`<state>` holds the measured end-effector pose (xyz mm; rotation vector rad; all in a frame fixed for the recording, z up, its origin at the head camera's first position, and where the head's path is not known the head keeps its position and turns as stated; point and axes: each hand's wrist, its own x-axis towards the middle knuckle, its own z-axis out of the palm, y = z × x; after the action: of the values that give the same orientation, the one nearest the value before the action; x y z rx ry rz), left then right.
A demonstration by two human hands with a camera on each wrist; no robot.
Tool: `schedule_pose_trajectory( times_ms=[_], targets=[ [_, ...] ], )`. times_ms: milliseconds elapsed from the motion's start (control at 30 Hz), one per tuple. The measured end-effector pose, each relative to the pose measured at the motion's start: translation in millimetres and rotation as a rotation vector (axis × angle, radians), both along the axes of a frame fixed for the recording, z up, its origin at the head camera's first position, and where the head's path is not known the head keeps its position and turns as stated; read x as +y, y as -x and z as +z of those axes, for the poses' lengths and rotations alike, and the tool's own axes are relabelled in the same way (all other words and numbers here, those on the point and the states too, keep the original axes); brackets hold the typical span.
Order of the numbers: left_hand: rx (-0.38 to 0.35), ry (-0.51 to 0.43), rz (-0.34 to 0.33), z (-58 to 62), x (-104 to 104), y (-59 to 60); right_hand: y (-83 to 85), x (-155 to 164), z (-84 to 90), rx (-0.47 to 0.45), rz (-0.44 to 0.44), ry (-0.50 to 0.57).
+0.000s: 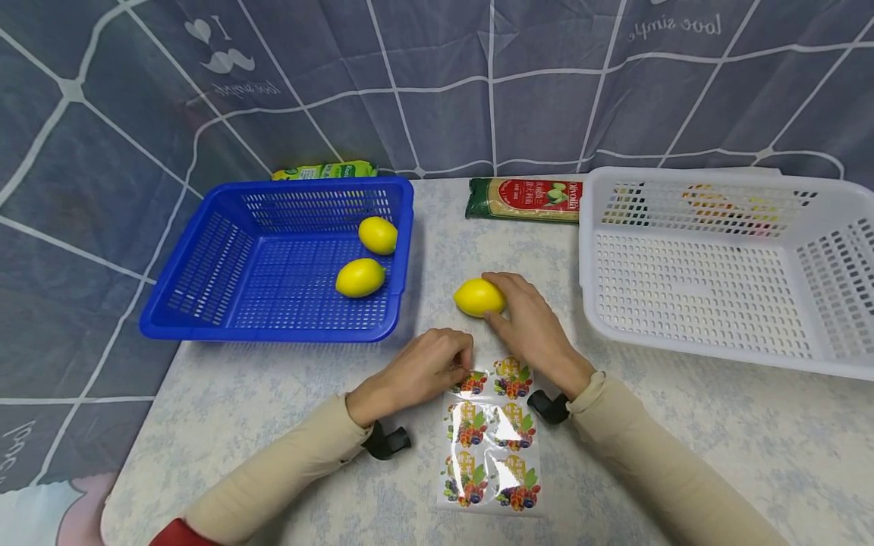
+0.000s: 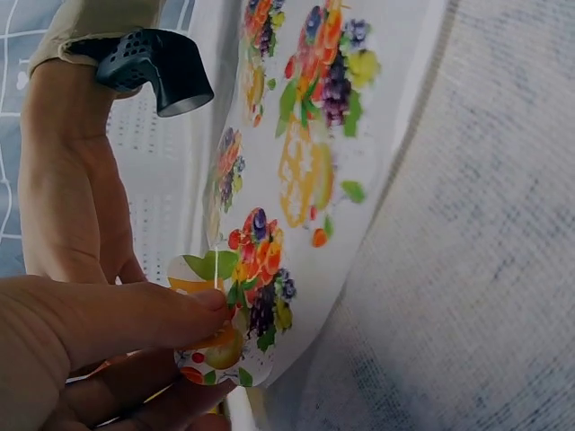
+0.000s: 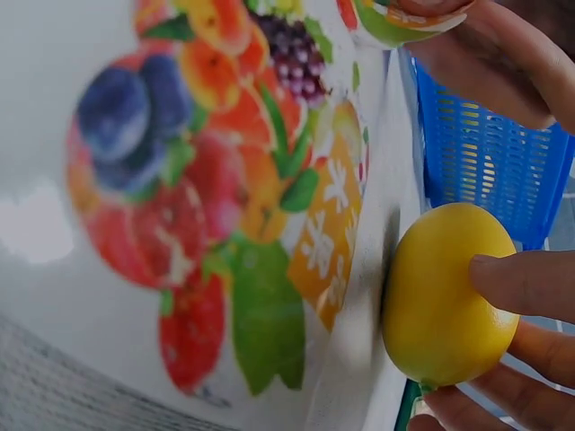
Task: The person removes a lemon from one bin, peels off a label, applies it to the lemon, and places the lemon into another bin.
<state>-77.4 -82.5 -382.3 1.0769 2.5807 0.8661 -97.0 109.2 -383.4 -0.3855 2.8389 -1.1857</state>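
My left hand (image 1: pixel 425 365) is over the top left of a glossy sheet of fruit stickers (image 1: pixel 490 455). Between its thumb and fingers it pinches a fruit-print sticker (image 2: pixel 211 355), whose edge is lifted in the left wrist view; whether it has fully come off the sheet I cannot tell. My right hand (image 1: pixel 536 324) holds a yellow lemon (image 1: pixel 476 297) on the table just beyond the sheet. In the right wrist view its thumb and fingers lie around the lemon (image 3: pixel 449 292).
A blue basket (image 1: pixel 273 334) with two lemons (image 1: pixel 360 277) along its right side stands at the left. At the right is a white basket (image 1: pixel 696 350). A red-and-green spaghetti packet (image 1: pixel 526 199) lies behind, and a green packet (image 1: pixel 324 171) behind the blue basket. A grey curtain (image 1: pixel 444 121) hangs at the back.
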Motion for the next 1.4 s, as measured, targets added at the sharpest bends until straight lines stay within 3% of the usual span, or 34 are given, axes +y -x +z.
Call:
schedule_pose_trajectory(
  times_ms=[300, 667, 1167, 1400],
  targets=[
    [-0.054, 0.018, -0.009, 4.9, -2.5, -0.5, -0.2, -0.7, 0.8, 0.0, 0.0, -0.011],
    [-0.092, 0.018, -0.069, 14.0, -6.4, -2.1, 0.2, -1.2, 0.3, 0.0, -0.004, -0.007],
    [-0.063, 0.082, -0.118, 20.8, -8.4, -2.6, 0.0, -0.7, 0.1, 0.004, -0.005, -0.016],
    [-0.038, 0.034, -0.077, 35.7, -12.2, -2.9, -0.3, -0.7, -1.1, 0.007, -0.009, -0.015]
  ],
)
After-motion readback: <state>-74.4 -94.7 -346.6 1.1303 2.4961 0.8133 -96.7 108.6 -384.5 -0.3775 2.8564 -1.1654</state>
